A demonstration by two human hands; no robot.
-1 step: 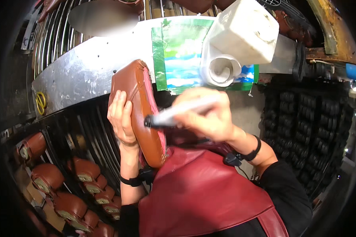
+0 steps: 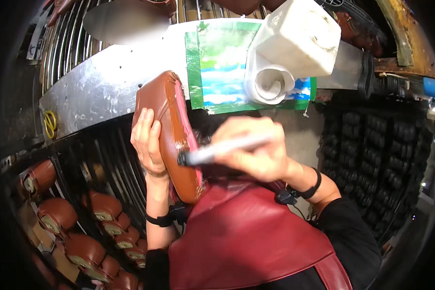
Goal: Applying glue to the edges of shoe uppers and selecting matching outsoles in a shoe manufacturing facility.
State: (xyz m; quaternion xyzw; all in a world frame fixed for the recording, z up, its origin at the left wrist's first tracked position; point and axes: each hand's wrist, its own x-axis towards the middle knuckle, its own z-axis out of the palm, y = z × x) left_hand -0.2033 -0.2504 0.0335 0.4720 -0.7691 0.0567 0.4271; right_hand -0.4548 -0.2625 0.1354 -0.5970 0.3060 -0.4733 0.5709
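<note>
Racks of brown shoes (image 2: 82, 227) fill the dark lower left, and a metal shelf (image 2: 96, 96) curves across the top with a taped green-and-blue sheet (image 2: 222, 72) and a white jug (image 2: 295, 43) hanging above it. Nearer, I see my red apron (image 2: 241, 237). My left hand (image 2: 147, 142) is clasped around the back of a brown shoe (image 2: 171, 135), held upright at chest height. My right hand (image 2: 256, 150) is closed around a brush (image 2: 217, 151), its dark tip touching the shoe's sole edge. To do this well, I judge the shoe wants a steady grip and the brush light, even strokes along the edge, keeping off the leather.
</note>
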